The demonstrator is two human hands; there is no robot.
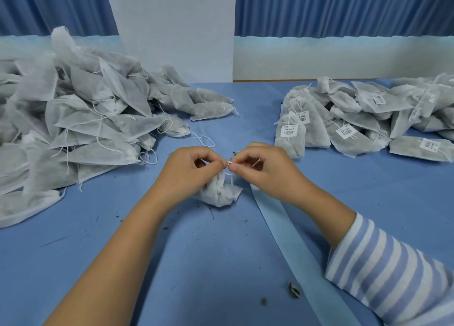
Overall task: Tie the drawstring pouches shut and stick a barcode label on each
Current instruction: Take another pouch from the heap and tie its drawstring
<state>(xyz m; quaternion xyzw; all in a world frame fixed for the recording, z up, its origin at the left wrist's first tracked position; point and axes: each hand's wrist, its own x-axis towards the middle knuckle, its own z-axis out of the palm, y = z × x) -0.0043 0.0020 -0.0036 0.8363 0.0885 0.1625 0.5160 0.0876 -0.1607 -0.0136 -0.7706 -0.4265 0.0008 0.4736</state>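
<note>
1. Blue matte cloth covers the desk [221, 264]; the frame cuts off its left, right and near edges.
2. A tall heap of unlabelled pouches [73, 119] fills the desk's left side. They are white, thin, non-woven and half see-through, with loose strings trailing out. Their dark filling shows only as a grey shade.
3. A lower pile of labelled pouches [368, 119] lies along the right edge, each with a white barcode label [289, 130]; the print is too small to read.
4. A striped sleeve [393, 276], pale blue and white, covers the right forearm, while the left forearm is bare.
5. A smooth light-blue strip [294, 247] runs from under the right hand towards the near edge.
6. The left hand [189, 171] and right hand [265, 171] meet mid-desk, knuckles up and fingers curled.
7. The crumpled pouch [218, 193] rests on the desk under both hands, its neck gathered and partly hidden by the left palm.
8. Each hand pinches the thin white drawstring [230, 163] between thumb and forefinger; the knot itself cannot be made out.
9. Dark crumbs [293, 290] are scattered near the front edge.
</note>
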